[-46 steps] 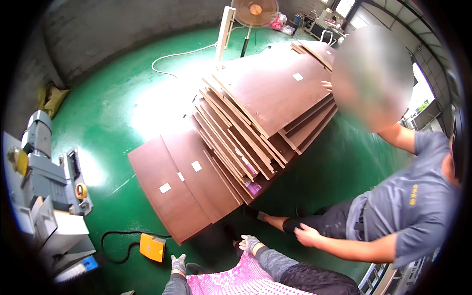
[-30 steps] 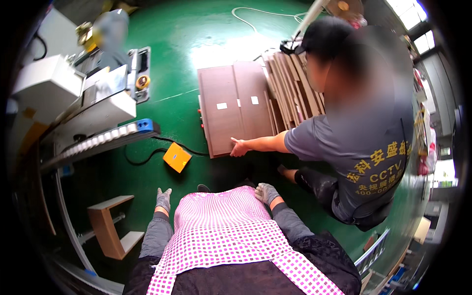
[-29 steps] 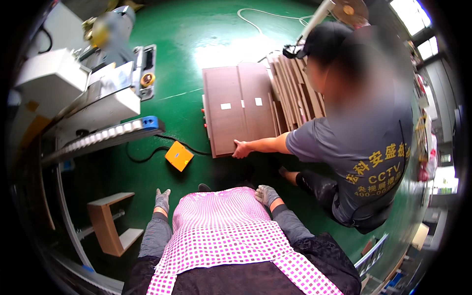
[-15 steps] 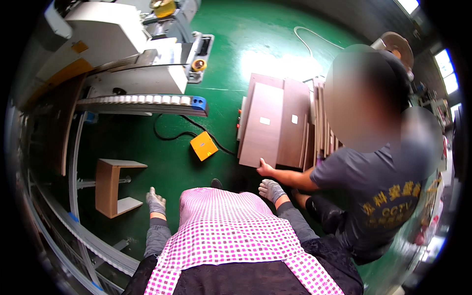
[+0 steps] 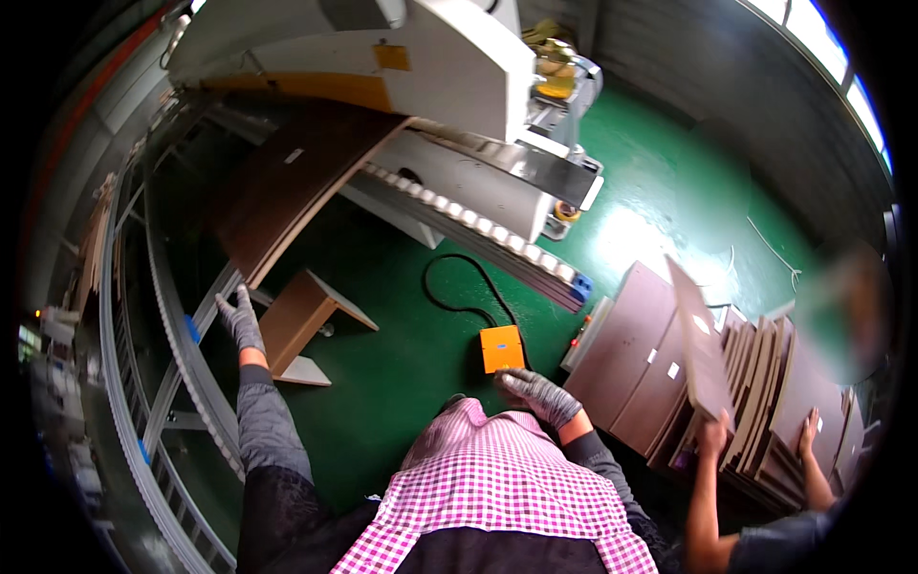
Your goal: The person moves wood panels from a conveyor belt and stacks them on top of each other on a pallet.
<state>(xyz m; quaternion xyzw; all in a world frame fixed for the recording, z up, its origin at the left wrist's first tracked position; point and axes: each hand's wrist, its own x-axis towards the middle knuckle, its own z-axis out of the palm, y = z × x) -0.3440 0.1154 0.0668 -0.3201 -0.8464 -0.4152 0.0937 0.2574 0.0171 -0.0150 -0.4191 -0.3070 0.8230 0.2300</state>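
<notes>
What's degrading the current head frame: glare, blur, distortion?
Head view: white glare washes out part of the green floor; windows at upper right are blown out; the curved metal rail at left probably shows fisheye bending; corners go black; a blurred patch hides the co-worker's head at right; the brown panel by the left hand is dim but readable.

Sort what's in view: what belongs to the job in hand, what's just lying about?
Apparently in use:
dark brown panel by the left hand
roller rail
tilted brown board in a co-worker's hand

Seemingly lying about:
tape roll
open wooden box frame
</notes>
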